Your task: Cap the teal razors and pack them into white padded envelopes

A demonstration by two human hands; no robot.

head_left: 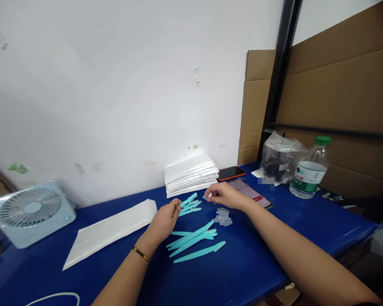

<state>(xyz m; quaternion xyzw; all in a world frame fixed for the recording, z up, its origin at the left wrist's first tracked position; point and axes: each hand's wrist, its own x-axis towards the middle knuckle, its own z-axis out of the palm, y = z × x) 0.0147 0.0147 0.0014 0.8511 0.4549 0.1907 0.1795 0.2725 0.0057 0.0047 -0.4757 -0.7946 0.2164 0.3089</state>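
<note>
My left hand [166,219] pinches one end of a turquoise plastic razor stick [189,199], lifted a little above the blue table [242,272]. My right hand [221,194] is closed on a small clear plastic cap [207,196] close to the stick's free end. Under the hands lie a few more turquoise sticks [191,207]. A larger loose pile of turquoise sticks [193,242] rests nearer to me. Several clear caps [222,216] sit in a small heap below my right wrist.
A stack of white pouches [190,173] stands against the wall, one long white pouch [111,231] lies at left. A small fan [28,212] is at far left. Two phones [231,172] [253,193], a plastic bag [281,157] and a water bottle [309,170] sit at right.
</note>
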